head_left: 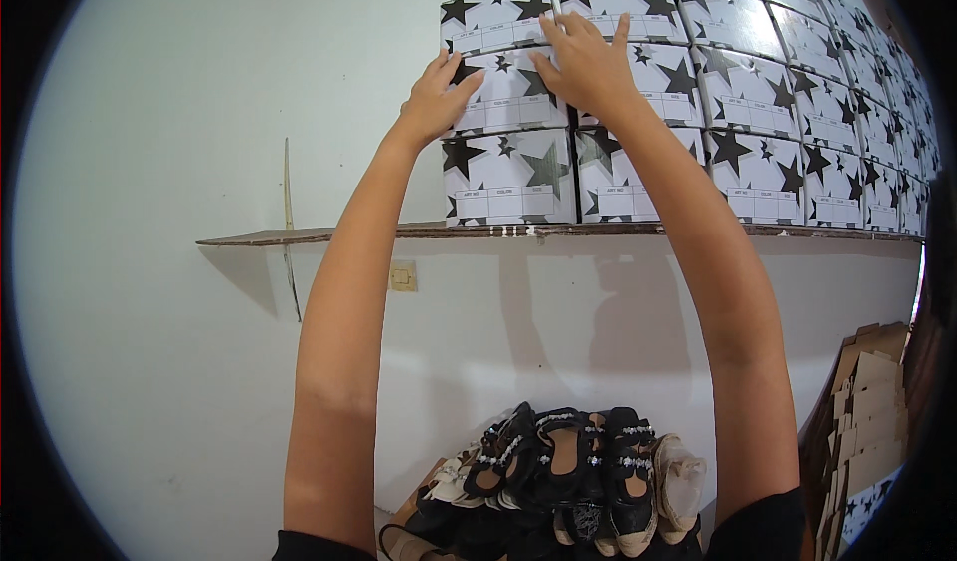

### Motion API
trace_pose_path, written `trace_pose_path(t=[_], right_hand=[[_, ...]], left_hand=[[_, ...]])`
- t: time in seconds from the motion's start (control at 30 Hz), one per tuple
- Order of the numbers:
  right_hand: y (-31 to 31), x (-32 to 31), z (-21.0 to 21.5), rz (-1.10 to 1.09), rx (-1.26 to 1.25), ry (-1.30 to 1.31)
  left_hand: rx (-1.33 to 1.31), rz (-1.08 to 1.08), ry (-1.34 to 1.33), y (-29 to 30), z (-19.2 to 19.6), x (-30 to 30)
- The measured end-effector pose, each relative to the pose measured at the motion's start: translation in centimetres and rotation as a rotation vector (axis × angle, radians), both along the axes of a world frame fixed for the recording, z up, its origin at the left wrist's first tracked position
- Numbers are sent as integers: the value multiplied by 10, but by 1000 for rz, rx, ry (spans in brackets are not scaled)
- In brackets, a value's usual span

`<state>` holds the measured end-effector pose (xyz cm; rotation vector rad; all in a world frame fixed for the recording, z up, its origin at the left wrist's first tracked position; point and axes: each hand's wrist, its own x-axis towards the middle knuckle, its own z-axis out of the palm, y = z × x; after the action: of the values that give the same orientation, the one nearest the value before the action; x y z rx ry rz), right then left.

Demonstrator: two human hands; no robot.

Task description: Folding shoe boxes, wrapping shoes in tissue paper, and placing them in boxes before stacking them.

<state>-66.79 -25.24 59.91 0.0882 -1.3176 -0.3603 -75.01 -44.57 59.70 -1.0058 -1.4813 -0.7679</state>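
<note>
White shoe boxes with black stars are stacked on a wall shelf. In the leftmost column, the middle shoe box lies between my two hands. My left hand rests at its left edge, thumb apart and laid on the box's front. My right hand is at the seam with the neighbouring column, fingers spread and pointing up in front of the boxes. Above sits the top box, and below is the bottom box. Neither hand wraps round anything.
More star-patterned boxes run along the shelf to the right. Below lies a heap of black sandals with beaded straps. Flattened cardboard leans at the lower right. A light switch sits on the wall under the shelf.
</note>
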Motion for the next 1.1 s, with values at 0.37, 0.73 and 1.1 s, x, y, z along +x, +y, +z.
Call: trace_pose_path(t=[0.37,0.73,1.1], right_hand=[[7,-41,-11,81,68,214],[2,-41,-32,-55,3,215],[-18,10,-185,42,-19,-143]], left_hand=[[177,-419,-79,28,-2,-27],[220,157,-63,38,-43,0],[-94,331,-232,32,-178,73]])
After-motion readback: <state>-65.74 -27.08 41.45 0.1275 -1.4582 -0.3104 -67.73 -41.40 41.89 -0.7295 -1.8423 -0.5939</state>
